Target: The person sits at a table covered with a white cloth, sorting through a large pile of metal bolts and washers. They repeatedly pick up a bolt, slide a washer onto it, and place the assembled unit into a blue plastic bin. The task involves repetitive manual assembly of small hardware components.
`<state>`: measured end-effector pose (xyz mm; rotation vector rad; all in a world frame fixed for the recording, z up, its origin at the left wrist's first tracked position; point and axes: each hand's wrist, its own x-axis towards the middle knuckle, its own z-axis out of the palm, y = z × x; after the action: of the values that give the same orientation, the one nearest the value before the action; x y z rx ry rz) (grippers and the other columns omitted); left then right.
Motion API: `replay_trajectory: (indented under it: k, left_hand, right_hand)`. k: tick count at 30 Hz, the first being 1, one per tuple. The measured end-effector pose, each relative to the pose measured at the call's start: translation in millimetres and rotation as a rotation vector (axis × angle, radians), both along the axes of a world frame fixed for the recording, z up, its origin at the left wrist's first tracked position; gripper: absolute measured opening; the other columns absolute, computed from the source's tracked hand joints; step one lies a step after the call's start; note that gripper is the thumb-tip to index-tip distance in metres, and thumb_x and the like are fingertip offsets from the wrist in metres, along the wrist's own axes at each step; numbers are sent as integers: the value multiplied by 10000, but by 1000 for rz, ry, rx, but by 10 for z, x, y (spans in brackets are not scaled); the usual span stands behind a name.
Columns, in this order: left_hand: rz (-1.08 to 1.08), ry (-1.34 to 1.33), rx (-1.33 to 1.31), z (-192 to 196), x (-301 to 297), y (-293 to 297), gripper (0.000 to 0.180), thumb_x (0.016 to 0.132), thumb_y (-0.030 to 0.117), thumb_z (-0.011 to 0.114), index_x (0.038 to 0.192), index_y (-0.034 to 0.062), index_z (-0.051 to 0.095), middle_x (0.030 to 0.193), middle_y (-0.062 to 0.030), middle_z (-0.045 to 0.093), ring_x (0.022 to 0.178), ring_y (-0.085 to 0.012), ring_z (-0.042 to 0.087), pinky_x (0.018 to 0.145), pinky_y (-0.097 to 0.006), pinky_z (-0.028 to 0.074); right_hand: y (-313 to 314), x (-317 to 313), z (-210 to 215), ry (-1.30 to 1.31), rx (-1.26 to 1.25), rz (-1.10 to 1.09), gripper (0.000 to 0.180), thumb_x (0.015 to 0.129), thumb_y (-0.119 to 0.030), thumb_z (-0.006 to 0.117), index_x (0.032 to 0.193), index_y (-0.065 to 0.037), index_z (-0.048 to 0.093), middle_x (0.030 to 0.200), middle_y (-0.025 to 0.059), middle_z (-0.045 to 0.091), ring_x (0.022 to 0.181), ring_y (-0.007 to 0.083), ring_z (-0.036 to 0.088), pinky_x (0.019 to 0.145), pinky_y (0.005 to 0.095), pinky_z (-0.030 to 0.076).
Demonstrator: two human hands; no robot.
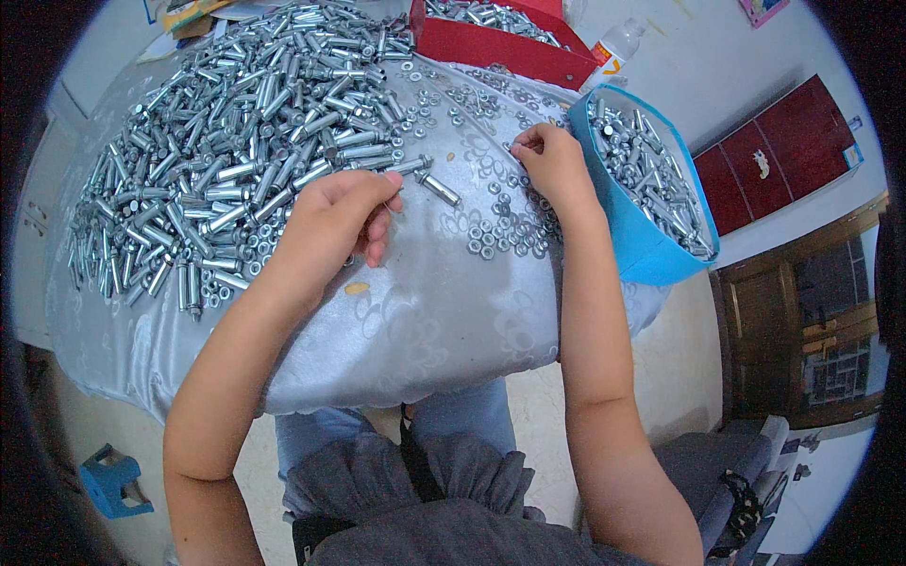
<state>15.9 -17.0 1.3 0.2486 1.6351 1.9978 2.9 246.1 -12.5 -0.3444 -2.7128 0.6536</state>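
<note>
A big heap of silver sleeve anchor bolts point(274, 123) covers the left and far part of the table. My left hand point(335, 222) is at the heap's right edge, thumb and fingers pressed together; anything between them is too small to make out. A single anchor bolt point(438, 188) lies just right of its fingertips. Over scattered washers and nuts, my right hand point(552, 165) is closed in a pinch, its fingertips low to the cloth. What it pinches, if anything, is hidden. Loose nuts point(486, 236) lie in a cluster between the hands, nearer to me.
Right of my right hand stands a blue tub point(651, 241) full of anchor bolts. A red box point(500, 47) with more bolts sits at the far side, beside a clear plastic bottle point(618, 45). A silvery patterned cloth point(406, 330) covers the table. A blue stool point(115, 481) stands at lower left.
</note>
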Motion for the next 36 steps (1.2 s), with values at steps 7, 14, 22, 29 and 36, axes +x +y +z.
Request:
replay_trajectory:
  k: [7,14,22,29,36]
  left_hand:
    - [-13,-2,30,-22,-21,-16,269,828,266,524,709,25,526,487,-9,431,398,-104,421,394,-228,338]
    - [6,-21,58,-8,16,15,238,827,227,495,680,40,496,451,4,364,360,-97,362,351,-232,302]
    - [-68,-29,165,21,35,-24,213,794,200,518,668,30,499,434,-3,363,339,-92,349,336,-229,286]
    - [-213,-5,227,-25,19,-96,184,780,132,521,668,-11,552,454,-34,437,332,-91,375,333,-216,287]
    - [-116,133,27,-38,124,-25,294,831,218,520,636,7,580,494,-28,493,349,-65,385,326,-205,276]
  right_hand:
    - [-631,228,344,-57,-766,580,143,722,-70,651,841,0,610,798,56,621,726,99,573,660,224,458]
    - [-884,303,365,-211,-1016,769,161,711,-36,654,860,-11,598,800,34,612,751,89,579,675,208,463]
    - [-866,328,382,-319,-1033,762,145,704,-32,652,829,-14,582,796,33,610,721,84,571,666,204,458]
    - [-856,334,293,-403,-1127,877,201,663,24,676,825,2,559,794,53,606,727,99,584,660,201,467]
    - [-865,358,323,-487,-1213,898,255,637,68,684,842,22,541,802,72,598,735,109,585,665,214,479]
